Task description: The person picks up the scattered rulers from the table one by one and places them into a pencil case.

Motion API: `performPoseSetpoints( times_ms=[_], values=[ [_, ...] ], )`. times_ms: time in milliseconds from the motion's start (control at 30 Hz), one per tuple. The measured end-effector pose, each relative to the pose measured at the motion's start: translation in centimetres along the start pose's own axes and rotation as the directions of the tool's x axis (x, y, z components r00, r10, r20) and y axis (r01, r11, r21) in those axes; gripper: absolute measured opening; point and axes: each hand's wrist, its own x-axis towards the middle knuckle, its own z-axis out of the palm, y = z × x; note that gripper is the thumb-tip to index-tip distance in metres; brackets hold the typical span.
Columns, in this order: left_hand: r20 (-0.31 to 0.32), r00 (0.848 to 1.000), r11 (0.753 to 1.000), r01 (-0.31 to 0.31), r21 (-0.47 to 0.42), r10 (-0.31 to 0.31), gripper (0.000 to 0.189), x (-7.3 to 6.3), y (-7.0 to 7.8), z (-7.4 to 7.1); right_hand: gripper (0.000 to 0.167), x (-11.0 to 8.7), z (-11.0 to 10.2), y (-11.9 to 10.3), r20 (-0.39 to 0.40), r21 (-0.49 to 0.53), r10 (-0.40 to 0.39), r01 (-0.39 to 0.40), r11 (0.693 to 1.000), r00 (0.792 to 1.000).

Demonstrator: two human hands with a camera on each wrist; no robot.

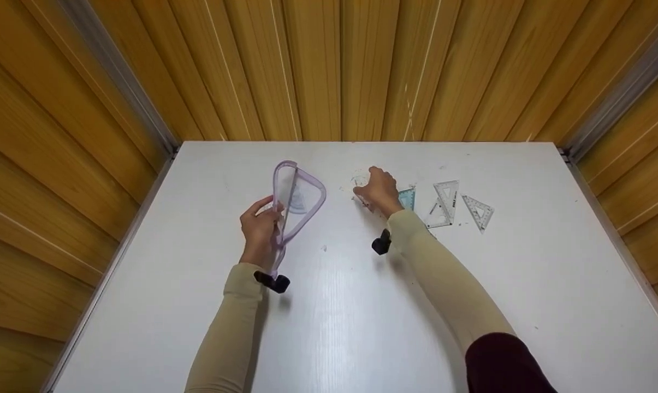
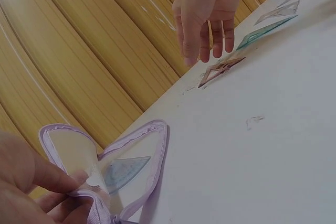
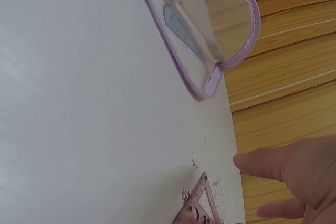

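My left hand [image 1: 259,226] pinches the edge of a clear zip pouch [image 1: 321,199] with lilac trim, holding its mouth spread apart. A bluish protractor [image 3: 181,29] lies inside the pouch. My right hand [image 1: 379,191] hovers over a reddish see-through set square [image 2: 223,68], fingers pointing down and spaced apart, nothing between them. In the right wrist view, the set square lies on the white table beside the thumb, partly cut off by the frame. Just right of that hand is a teal set square [image 1: 409,198], partly covered by the wrist.
Farther right on the white table [image 1: 552,284] lie clear set squares: one [image 1: 446,192] overlaps another [image 1: 437,217], and a third [image 1: 478,212] sits apart. Dark scuffs mark the tabletop near the right hand. Wood-patterned panels [image 1: 318,71] rise behind the table and along its sides.
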Motion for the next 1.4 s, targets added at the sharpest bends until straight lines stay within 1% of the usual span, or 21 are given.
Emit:
performPoseSetpoints(
  times_ms=[67,233,467,667,767,1000,1200,1333,1400],
  values=[
    [0.002,1.0,1.0,0.002,-0.008,-0.002,0.04,0.0,0.0,0.0,0.074,0.0,0.1,0.2,-0.01,0.002,0.001,-0.001,1.0,1.0],
    [0.005,1.0,0.999,-0.015,-0.032,0.016,0.044,-0.1,0.0,-0.1,0.074,-0.1,0.5,0.3,-0.014,0.0,-0.003,0.003,1.0,1.0],
    [-0.006,1.0,1.0,0.008,-0.025,-0.008,0.043,-0.1,-0.1,0.1,0.069,-0.3,1.2,0.5,-0.043,-0.047,0.009,-0.011,0.999,0.999],
    [0.001,0.999,0.999,0.036,-0.033,-0.036,0.04,0.0,0.0,0.2,0.059,-0.3,1.7,0.7,-0.083,-0.133,-0.041,0.03,0.991,0.996],
    [0.003,0.999,0.999,0.034,-0.033,-0.034,0.04,0.0,0.0,0.1,0.054,-0.3,1.9,0.8,-0.1,-0.171,-0.059,0.041,0.984,0.993],
    [0.002,1.0,0.999,0.024,-0.034,-0.024,0.041,0.0,-0.1,0.0,0.045,-0.3,2.1,1.1,-0.12,-0.203,-0.09,0.065,0.977,0.989],
    [0.001,1.0,0.999,0.009,-0.035,-0.009,0.043,0.0,-0.1,0.1,0.036,-0.4,2.0,1.4,-0.127,-0.219,-0.136,0.106,0.97,0.982],
    [-0.013,1.0,1.0,-0.001,-0.023,0.001,0.045,-0.1,-0.1,0.2,0.027,-0.3,1.9,1.7,-0.127,-0.226,-0.173,0.141,0.964,0.977],
    [-0.017,1.0,1.0,-0.002,-0.014,0.002,0.045,0.0,-0.2,0.2,0.026,-0.3,1.9,1.9,-0.126,-0.226,-0.177,0.145,0.963,0.976]
  ],
)
